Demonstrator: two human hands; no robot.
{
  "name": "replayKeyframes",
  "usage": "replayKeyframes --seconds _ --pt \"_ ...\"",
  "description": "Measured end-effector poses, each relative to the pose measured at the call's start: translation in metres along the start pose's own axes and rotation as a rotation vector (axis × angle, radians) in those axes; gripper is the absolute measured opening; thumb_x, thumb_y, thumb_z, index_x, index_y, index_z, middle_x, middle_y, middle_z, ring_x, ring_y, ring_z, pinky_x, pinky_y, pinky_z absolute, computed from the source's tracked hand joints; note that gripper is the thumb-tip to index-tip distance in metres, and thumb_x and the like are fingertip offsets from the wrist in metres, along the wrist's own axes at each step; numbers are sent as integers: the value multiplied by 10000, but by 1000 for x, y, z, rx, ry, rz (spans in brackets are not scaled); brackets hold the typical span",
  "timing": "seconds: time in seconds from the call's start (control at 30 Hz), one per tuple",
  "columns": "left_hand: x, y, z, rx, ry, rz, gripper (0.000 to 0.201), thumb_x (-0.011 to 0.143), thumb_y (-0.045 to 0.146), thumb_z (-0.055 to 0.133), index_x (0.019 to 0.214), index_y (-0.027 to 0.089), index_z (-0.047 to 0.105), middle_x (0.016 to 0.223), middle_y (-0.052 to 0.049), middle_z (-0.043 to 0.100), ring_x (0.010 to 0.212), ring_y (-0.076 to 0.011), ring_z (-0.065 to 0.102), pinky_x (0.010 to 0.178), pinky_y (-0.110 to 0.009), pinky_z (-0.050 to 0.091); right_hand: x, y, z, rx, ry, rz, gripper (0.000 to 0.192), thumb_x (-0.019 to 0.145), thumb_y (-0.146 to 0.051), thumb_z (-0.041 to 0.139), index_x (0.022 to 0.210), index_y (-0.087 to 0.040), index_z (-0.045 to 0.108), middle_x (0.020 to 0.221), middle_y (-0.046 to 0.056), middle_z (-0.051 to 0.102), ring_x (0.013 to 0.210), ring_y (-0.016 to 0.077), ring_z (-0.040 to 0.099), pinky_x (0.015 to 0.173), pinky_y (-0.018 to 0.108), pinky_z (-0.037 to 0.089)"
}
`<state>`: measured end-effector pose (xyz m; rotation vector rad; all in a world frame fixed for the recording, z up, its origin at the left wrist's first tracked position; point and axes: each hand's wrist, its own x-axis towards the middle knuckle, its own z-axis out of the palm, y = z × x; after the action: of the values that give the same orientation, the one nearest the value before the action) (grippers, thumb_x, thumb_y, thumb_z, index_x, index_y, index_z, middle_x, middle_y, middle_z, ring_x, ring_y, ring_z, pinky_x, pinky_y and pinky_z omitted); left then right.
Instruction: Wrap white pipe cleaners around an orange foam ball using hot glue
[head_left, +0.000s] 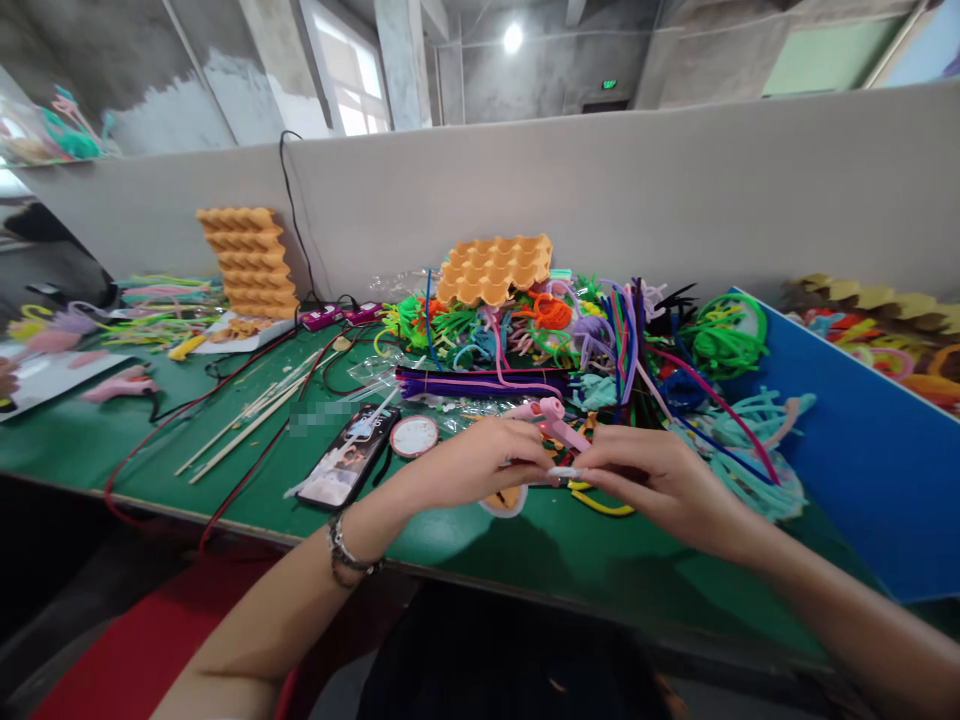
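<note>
Grey partition walls close off the back of a green surface [112,440] crowded with craft material. Toward the left edge lie pale pink and purple fuzzy pieces and a pink glue gun [124,385], with red cables trailing across the felt. Behind them, against the back edge, stands a stack of orange egg trays [244,262]; thin wooden sticks [247,418] lie slantwise in front. Nearer the front edge rests a phone [349,468] with a small round tin [414,436] just beside it.

At the middle of the front edge the two hands meet. The left hand [480,462] is pinched shut on a pink pipe cleaner piece [559,425], thumb and fingers closed narrow around its lower end. The right hand [652,475] is closed on the same piece from the other side, fingertips touching those of the left; a whitish end shows between them. The piece already has a curled loop at its top, so some shaping looks done, while the part between the fingertips seems to be in work; how much remains cannot be told. A yellow pipe cleaner [600,503] lies just under the hands.

Behind, a big heap of mixed pipe cleaners [585,340] fills the back, topped by another egg tray [495,268]. A blue board [870,450] borders the right edge.
</note>
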<state>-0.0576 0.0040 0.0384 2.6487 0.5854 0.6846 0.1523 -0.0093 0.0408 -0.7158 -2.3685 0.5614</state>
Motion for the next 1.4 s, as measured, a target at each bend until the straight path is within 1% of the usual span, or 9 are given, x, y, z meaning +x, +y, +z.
replayKeyframes --seconds 0.1,0.23,0.4,0.5,0.67,0.83,0.93,1.2,1.4 --pt "-3 13 3 302 -3 -14 219 874 127 451 747 111 629 743 -37 615 715 -125 580 672 -207 455 1 -2 5 48 49 165 253 850 -309 485 655 -161 550 535 -41 443 487 62 354 454 214 252" --pt "-2 29 10 644 4 42 212 851 62 421 770 103 613 704 -44 581 748 -172 576 726 -275 473 7 1 14 416 30 450 373 799 -477 459 572 -200 357 511 -71 284 455 63 241 412 210 221" --pt "4 24 5 499 -81 6 202 844 64 461 719 128 606 726 -36 602 725 -142 565 727 -244 461 13 6 17 476 23 495 372 813 -495 441 596 -198 386 510 -72 298 438 62 270 396 202 260" --pt "5 13 -4 172 -90 -48 189 860 141 492 735 137 633 742 -23 637 713 -118 574 698 -211 449 9 7 14 273 136 305 178 816 -353 531 772 -182 511 618 -32 478 515 78 446 461 201 368" --pt "2 11 -14 -192 -110 -95 174 854 189 519 806 138 677 780 -31 689 730 -110 599 678 -191 438 -1 9 6 -317 333 -368 113 852 -133 493 896 -206 568 750 13 582 674 89 568 597 191 454" --pt "-1 15 -18 -233 -86 -101 166 850 184 526 825 136 683 776 -32 691 736 -104 602 678 -182 434 -5 4 -1 -744 318 -476 222 886 -83 398 954 -201 572 760 17 602 656 86 551 605 192 428" --pt "-3 15 -17 -117 -19 -104 171 856 175 515 817 127 675 797 -40 677 748 -109 594 700 -189 430 -2 -1 -2 -816 284 -451 208 882 -88 389 878 -181 575 703 20 579 588 92 515 525 200 391" --pt "-2 7 -6 209 17 -111 236 887 157 436 779 115 642 750 -34 595 689 -118 553 618 -200 408 10 -3 -4 -133 -92 -5 238 888 -197 385 675 -177 489 687 14 477 640 108 458 570 219 368" --pt "2 2 1 387 -35 -95 205 854 78 421 863 132 618 743 -36 569 728 -155 538 684 -253 442 13 9 3 607 -165 406 384 833 -465 397 563 -203 317 550 -49 264 477 83 246 425 222 265"
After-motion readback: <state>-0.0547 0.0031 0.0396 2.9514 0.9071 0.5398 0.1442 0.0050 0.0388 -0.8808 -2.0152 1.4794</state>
